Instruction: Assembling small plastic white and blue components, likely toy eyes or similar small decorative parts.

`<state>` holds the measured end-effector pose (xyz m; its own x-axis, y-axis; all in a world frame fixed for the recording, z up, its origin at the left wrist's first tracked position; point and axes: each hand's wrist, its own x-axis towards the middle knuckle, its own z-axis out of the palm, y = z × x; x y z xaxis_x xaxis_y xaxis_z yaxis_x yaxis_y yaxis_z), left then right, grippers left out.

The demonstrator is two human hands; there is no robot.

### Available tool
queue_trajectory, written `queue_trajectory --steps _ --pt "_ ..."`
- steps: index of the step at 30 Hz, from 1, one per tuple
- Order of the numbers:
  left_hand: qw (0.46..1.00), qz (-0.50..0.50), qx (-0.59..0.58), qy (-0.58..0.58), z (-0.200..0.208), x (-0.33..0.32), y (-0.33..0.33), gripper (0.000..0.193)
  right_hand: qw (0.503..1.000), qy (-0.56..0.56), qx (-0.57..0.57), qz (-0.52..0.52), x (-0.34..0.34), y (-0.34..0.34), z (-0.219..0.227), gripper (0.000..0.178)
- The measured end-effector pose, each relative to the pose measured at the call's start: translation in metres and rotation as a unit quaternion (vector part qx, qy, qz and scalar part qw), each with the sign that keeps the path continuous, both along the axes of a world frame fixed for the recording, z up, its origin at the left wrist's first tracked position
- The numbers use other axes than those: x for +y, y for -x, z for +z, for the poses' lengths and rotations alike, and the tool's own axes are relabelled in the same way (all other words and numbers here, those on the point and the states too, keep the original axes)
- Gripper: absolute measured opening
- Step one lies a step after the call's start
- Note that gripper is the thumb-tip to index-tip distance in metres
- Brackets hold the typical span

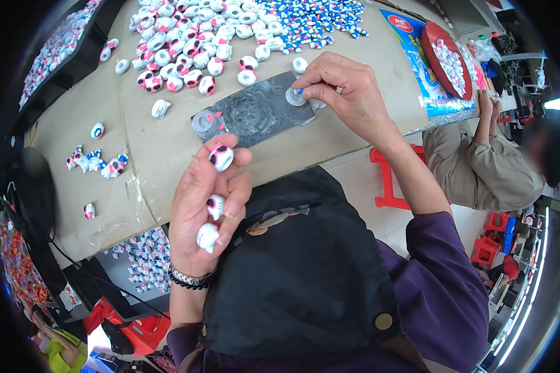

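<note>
The right hand (354,93) pinches a small blue piece (299,91) at the dish (294,99) on the grey slab's (267,113) right end; the slab slants up rightward across the worktop (165,146), its left end nearer the left hand (190,214), cradling three white figurine pieces (221,158).

Bare bench (155,160) runs between the slab (249,112) and the left figures (95,161); beyond the slab, heaped heads (190,43) block passage.
</note>
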<state>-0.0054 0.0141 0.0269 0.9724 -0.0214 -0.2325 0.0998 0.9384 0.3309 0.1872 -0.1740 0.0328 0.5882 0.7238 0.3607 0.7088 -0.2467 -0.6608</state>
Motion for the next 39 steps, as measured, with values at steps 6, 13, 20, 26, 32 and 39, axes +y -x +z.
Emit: queue_trajectory --steps 6,13,20,26,32,39 --pt "0.998 -0.023 -0.012 -0.059 -0.001 -0.005 -0.009 0.045 0.99 0.039 -0.138 0.017 0.001 0.004 -0.002 0.014" --pt "0.999 -0.026 -0.002 -0.019 -0.003 -0.01 -0.011 0.039 0.988 0.047 -0.148 -0.003 0.004 0.005 -0.003 0.014" --pt "0.993 -0.045 0.014 -0.105 0.002 -0.012 -0.022 0.035 0.998 0.002 -0.025 -0.049 0.002 0.01 0.0 0.011" --pt "0.976 0.003 -0.007 -0.217 0.007 -0.028 -0.036 0.03 0.907 -0.227 0.346 -0.079 0.012 0.049 0.029 0.009" --pt "0.91 0.105 -0.06 -0.396 -0.004 -0.035 -0.036 0.029 0.877 -0.277 0.39 -0.052 0.021 0.069 0.026 0.01" --pt "0.858 0.135 -0.072 -0.49 -0.009 -0.033 -0.032 0.026 0.893 -0.252 0.372 -0.043 0.026 0.075 0.018 0.009"
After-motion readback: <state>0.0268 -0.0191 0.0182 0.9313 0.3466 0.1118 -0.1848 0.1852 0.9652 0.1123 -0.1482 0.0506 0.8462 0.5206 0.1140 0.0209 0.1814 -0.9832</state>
